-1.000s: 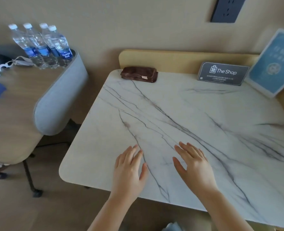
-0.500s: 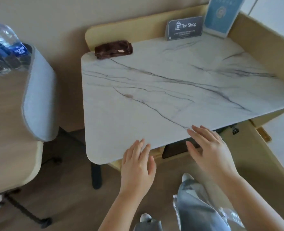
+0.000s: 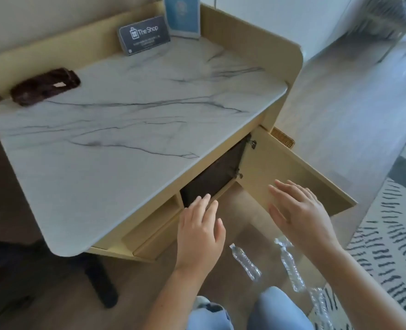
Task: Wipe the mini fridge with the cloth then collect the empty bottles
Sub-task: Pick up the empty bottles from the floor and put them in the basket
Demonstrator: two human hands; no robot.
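A folded dark brown cloth [image 3: 45,86] lies at the back left corner of the white marble top [image 3: 116,125]. Under that top, a dark mini fridge [image 3: 215,178] shows inside the wooden cabinet, whose door [image 3: 299,172] stands swung open to the right. Three clear crushed empty bottles lie on the floor: one [image 3: 246,262] between my arms, a second [image 3: 291,270] to its right, a third [image 3: 321,306] nearer my knee. My left hand [image 3: 200,231] hovers flat and empty in front of the fridge. My right hand [image 3: 299,213], fingers spread, is over the open door, holding nothing.
A dark "The Shop" sign [image 3: 144,34] and a blue card stand [image 3: 181,15] are at the back of the marble top. A black desk leg [image 3: 99,279] stands at lower left. A patterned rug [image 3: 387,253] covers the floor to the right. My knees [image 3: 280,308] are at the bottom.
My view has swung right and down. Both hands left the marble top and dropped below its front edge. The open cabinet, fridge and floor bottles have come into sight.
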